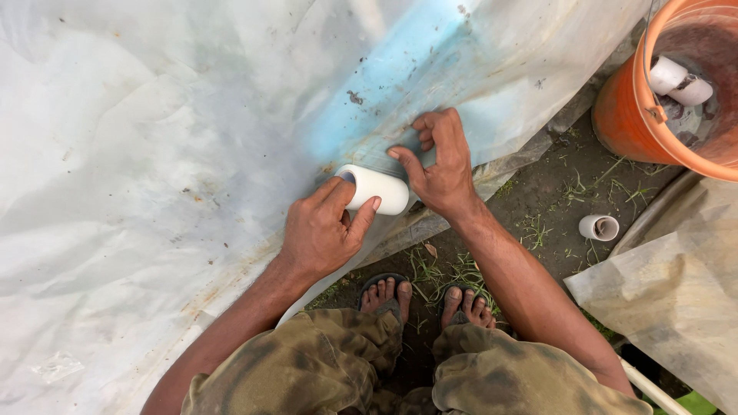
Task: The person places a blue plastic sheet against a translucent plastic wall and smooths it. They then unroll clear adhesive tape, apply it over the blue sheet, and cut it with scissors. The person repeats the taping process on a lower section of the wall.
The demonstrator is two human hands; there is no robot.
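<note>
Gripping a white roll of tape [374, 189], the left hand [323, 230] is holding it against the lower edge of a large translucent plastic sheet [154, 154], its fingers clenched around the roll with the thumb lying across the side nearest the person. The right hand [438, 169] is pressing on the sheet just beside the roll's right end; its fingers are bent, the tips bearing down on the film, grasping nothing. A pale blue shape is showing through the sheet above both hands.

The step in hand appears to be laying tape along the sheet's edge. By judgement, the next move is calling for the right-hand fingers to keep the film flat while the roll is being drawn away from them, so that the tape is bedding without wrinkles.

An orange bucket [626, 115] is standing at upper right, well apart from the hands, and is holding two short white tube pieces [680, 81] above some dark wet material. A further white tube piece [599, 227] is lying on the soil [546, 192] between the bucket and the person's sandalled feet [427, 296]. A second crumpled plastic sheet [676, 292] is lying at right.
</note>
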